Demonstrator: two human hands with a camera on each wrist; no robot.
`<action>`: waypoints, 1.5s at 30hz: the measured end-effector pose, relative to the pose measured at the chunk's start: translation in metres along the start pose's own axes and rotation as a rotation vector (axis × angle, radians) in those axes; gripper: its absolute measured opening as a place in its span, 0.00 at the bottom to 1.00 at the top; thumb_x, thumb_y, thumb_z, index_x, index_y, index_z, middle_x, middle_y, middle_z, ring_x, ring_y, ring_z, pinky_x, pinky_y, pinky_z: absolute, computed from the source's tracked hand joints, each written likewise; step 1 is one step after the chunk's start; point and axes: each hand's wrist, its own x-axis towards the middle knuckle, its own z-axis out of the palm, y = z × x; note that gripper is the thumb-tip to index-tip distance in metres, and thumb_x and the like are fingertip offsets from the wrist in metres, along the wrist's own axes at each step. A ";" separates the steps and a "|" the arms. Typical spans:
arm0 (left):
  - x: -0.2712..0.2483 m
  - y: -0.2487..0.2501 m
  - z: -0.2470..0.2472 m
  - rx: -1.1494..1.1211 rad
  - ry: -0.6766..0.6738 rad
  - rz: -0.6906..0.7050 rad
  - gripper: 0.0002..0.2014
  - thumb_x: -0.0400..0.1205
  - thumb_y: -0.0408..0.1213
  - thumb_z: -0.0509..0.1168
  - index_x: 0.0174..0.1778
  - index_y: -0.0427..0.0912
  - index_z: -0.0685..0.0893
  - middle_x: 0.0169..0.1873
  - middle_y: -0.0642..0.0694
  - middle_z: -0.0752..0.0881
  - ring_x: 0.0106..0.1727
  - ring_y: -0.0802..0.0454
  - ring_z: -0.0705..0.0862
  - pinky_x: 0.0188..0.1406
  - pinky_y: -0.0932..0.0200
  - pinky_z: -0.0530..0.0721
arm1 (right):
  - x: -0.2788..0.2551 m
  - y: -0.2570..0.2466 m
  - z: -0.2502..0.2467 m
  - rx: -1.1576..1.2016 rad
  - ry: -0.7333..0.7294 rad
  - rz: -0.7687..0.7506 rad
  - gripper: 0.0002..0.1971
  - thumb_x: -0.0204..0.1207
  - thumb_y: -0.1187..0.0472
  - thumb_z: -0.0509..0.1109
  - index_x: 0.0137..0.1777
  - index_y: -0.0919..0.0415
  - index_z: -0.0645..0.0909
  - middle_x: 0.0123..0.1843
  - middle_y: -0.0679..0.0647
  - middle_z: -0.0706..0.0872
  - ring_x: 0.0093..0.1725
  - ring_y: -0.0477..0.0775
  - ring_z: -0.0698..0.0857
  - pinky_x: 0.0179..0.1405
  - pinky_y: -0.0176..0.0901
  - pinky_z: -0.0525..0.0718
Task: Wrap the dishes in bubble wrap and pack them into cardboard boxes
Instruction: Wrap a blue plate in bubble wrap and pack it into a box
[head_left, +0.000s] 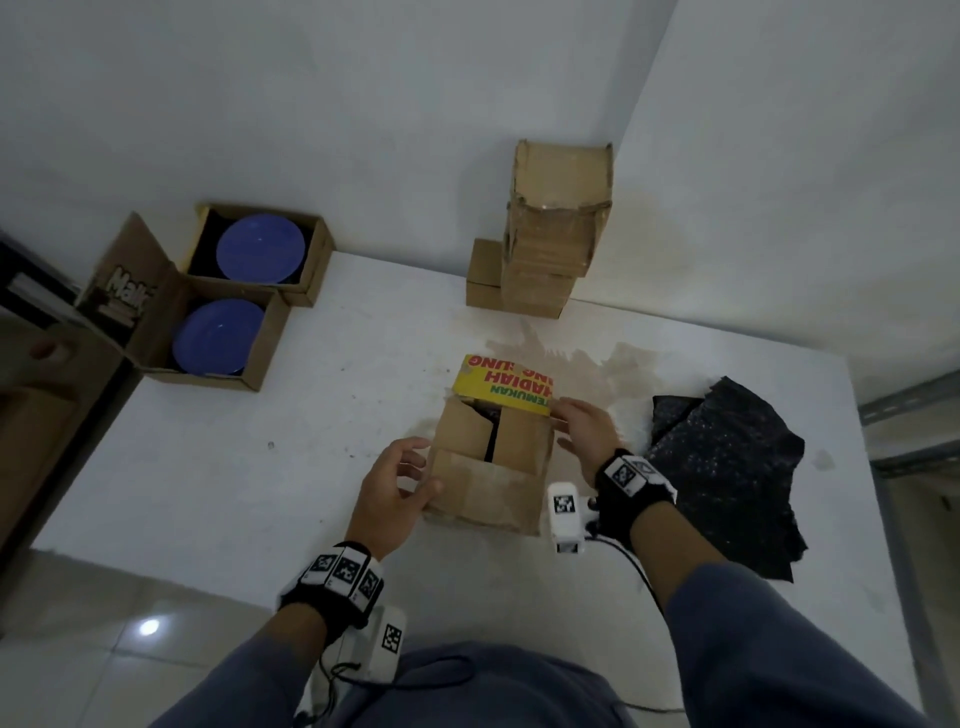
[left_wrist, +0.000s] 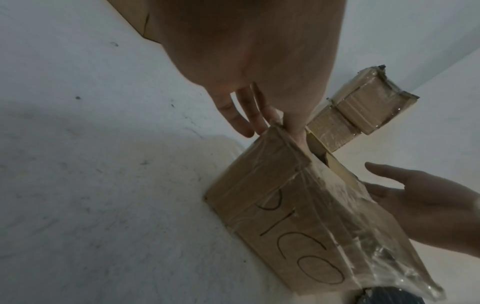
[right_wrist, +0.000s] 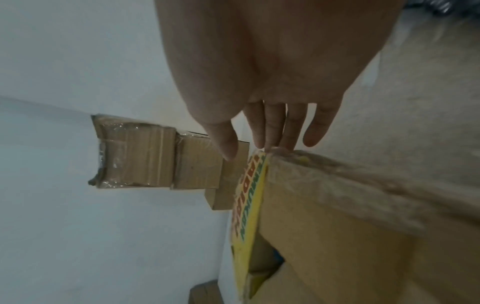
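Observation:
A brown cardboard box stands mid-table, its inner flaps folded in with a dark gap between them. Its yellow printed flap stands up at the far side. My left hand is open at the box's near left corner, fingers along the side and thumb at the front edge. In the left wrist view its straight fingers touch the taped box. My right hand is open, fingertips on the right end of the yellow flap. Black bubble wrap lies to the right.
Two open boxes at the far left each hold a blue plate. A stack of taped cardboard boxes stands against the back wall. The white table ends near my body, and a stain marks it behind the box.

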 end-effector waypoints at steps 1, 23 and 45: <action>0.000 0.001 0.000 -0.001 0.007 0.003 0.23 0.75 0.31 0.77 0.64 0.50 0.81 0.48 0.52 0.84 0.49 0.58 0.84 0.42 0.69 0.82 | 0.000 -0.006 0.002 0.071 -0.020 -0.006 0.17 0.80 0.58 0.72 0.66 0.65 0.82 0.59 0.59 0.89 0.57 0.56 0.86 0.55 0.51 0.82; 0.003 0.024 0.010 0.661 -0.124 0.535 0.24 0.85 0.28 0.61 0.76 0.51 0.76 0.76 0.49 0.74 0.76 0.50 0.73 0.73 0.48 0.75 | -0.048 0.047 -0.018 -0.994 -0.054 -1.047 0.12 0.70 0.56 0.65 0.50 0.56 0.86 0.60 0.52 0.83 0.60 0.58 0.80 0.61 0.53 0.79; -0.031 0.023 0.031 1.002 -0.400 0.502 0.42 0.72 0.59 0.63 0.80 0.39 0.68 0.75 0.39 0.71 0.71 0.37 0.76 0.69 0.44 0.77 | -0.061 0.071 -0.001 -1.029 -0.274 -0.703 0.49 0.69 0.65 0.71 0.83 0.32 0.51 0.80 0.51 0.62 0.57 0.65 0.84 0.50 0.57 0.87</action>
